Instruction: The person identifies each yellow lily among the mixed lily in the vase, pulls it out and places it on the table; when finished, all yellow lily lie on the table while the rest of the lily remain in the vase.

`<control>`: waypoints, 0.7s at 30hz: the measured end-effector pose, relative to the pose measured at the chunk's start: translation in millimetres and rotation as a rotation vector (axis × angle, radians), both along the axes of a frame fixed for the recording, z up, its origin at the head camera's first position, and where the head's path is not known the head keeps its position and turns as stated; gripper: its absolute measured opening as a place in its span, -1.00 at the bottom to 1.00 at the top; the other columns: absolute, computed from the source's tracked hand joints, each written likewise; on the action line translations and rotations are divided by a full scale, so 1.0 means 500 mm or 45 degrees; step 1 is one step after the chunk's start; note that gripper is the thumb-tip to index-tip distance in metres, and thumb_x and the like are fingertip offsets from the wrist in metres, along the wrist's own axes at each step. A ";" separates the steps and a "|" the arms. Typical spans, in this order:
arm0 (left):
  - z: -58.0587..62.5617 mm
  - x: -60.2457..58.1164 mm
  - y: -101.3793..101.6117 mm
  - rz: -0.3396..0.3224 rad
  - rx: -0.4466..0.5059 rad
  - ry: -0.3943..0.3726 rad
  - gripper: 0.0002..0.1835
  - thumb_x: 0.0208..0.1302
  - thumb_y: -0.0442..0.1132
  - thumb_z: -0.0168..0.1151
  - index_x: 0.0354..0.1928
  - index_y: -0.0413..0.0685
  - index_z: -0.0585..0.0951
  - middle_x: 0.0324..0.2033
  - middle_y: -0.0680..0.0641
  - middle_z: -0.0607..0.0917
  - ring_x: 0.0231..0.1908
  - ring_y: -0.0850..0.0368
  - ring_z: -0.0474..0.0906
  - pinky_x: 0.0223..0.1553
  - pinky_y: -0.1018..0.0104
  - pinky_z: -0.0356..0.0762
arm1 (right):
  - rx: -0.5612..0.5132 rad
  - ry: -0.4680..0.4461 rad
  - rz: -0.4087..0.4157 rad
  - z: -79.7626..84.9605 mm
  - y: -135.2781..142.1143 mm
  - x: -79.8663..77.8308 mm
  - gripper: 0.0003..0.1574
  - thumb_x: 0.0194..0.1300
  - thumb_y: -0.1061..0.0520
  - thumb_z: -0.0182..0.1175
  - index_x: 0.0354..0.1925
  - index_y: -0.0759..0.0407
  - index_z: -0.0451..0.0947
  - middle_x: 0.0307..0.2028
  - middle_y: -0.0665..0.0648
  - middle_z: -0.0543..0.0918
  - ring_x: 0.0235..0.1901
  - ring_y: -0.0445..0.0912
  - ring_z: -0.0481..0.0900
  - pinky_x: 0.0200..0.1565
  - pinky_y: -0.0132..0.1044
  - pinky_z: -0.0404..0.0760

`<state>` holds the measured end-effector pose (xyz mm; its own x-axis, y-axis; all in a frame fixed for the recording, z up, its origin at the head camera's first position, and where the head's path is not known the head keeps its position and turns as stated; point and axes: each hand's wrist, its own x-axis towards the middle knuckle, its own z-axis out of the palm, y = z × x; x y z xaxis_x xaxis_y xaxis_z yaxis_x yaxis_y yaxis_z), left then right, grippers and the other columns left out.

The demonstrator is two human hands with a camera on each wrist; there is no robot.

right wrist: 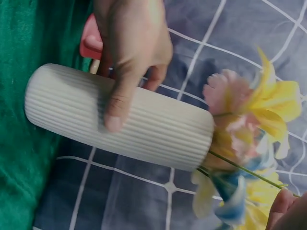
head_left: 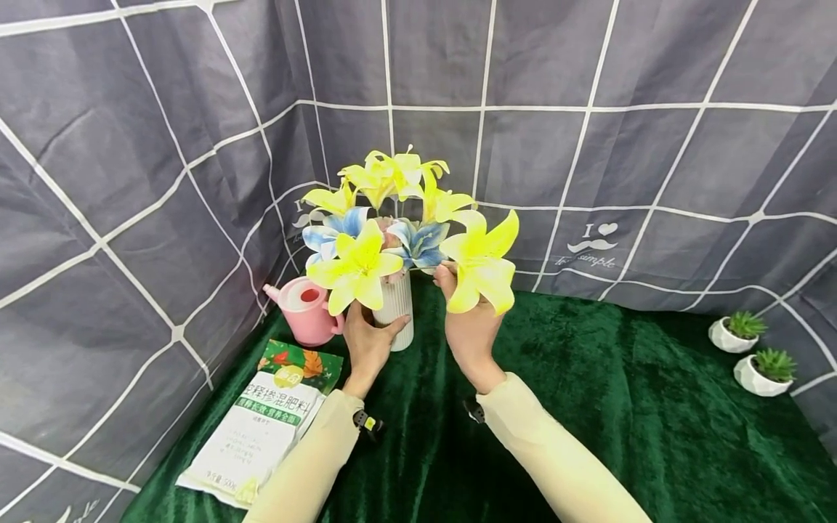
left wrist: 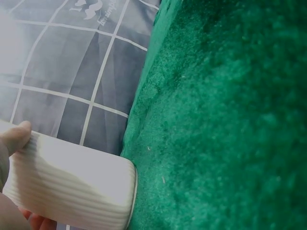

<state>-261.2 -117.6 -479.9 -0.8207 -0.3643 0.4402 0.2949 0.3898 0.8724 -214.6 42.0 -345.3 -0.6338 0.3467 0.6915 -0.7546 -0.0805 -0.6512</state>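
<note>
A white ribbed vase stands on the green cloth, filled with artificial yellow lilies, blue lilies and some pink blooms. My left hand grips the vase, its thumb lying across the ribbed side in the right wrist view. To the right of the vase, my right hand pinches the green stem of a large yellow lily. That stem runs from the vase mouth to the fingertips. The lily's petals partly hide the right fingers in the head view.
Left of the vase sits a pink watering can. In front of it lies a white and green fertilizer bag. Two small succulents in white pots stand far right. A grey gridded curtain hangs behind the green cloth.
</note>
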 end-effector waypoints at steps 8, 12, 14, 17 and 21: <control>0.000 0.004 0.001 -0.047 0.031 0.023 -0.14 -0.12 -0.11 0.69 0.28 0.05 0.46 0.13 -0.08 0.63 0.10 -0.07 0.66 0.13 -0.12 0.62 | -0.040 -0.002 0.049 0.000 0.073 0.020 -0.76 0.30 0.33 0.31 -0.17 0.57 0.65 -0.28 0.01 0.81 -0.28 -0.17 0.79 -0.09 -0.27 0.74; -0.001 0.005 0.002 -0.068 0.037 0.038 -0.14 -0.12 -0.13 0.68 0.28 0.07 0.46 0.14 -0.08 0.63 0.10 -0.07 0.66 0.12 -0.12 0.63 | -0.119 -0.022 0.053 0.022 0.126 0.049 -0.75 0.29 0.37 0.30 -0.19 0.64 0.62 -0.31 0.09 0.82 -0.30 -0.11 0.80 -0.10 -0.27 0.74; 0.000 0.004 0.001 -0.068 0.029 0.041 -0.14 -0.12 -0.13 0.68 0.29 0.07 0.45 0.14 -0.08 0.62 0.10 -0.07 0.66 0.13 -0.11 0.62 | -0.119 -0.050 0.005 0.026 0.157 0.057 -0.78 0.27 0.37 0.31 -0.22 0.61 0.65 -0.34 0.10 0.82 -0.33 -0.11 0.80 -0.13 -0.28 0.74; 0.001 0.003 -0.001 -0.068 0.023 0.040 -0.13 -0.12 -0.13 0.69 0.29 0.06 0.45 0.15 -0.07 0.62 0.12 -0.05 0.64 0.17 -0.11 0.61 | -0.035 -0.077 -0.137 0.014 0.215 0.057 -0.82 0.25 0.35 0.34 -0.26 0.55 0.69 -0.39 0.06 0.82 -0.38 -0.15 0.79 -0.18 -0.32 0.73; 0.002 0.004 -0.002 -0.076 0.038 0.043 -0.13 -0.11 -0.15 0.68 0.30 0.08 0.44 0.17 -0.05 0.61 0.15 -0.04 0.63 0.20 -0.11 0.58 | 0.111 -0.152 -0.294 -0.022 0.309 0.047 -0.80 0.27 0.30 0.34 -0.28 0.51 0.71 -0.44 -0.04 0.81 -0.43 -0.23 0.78 -0.19 -0.41 0.71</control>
<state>-259.4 -118.5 -478.7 -0.8261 -0.3289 0.4576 0.3463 0.3444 0.8726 -191.1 196.3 -356.3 -0.6235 0.4341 0.6502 -0.6640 0.1449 -0.7335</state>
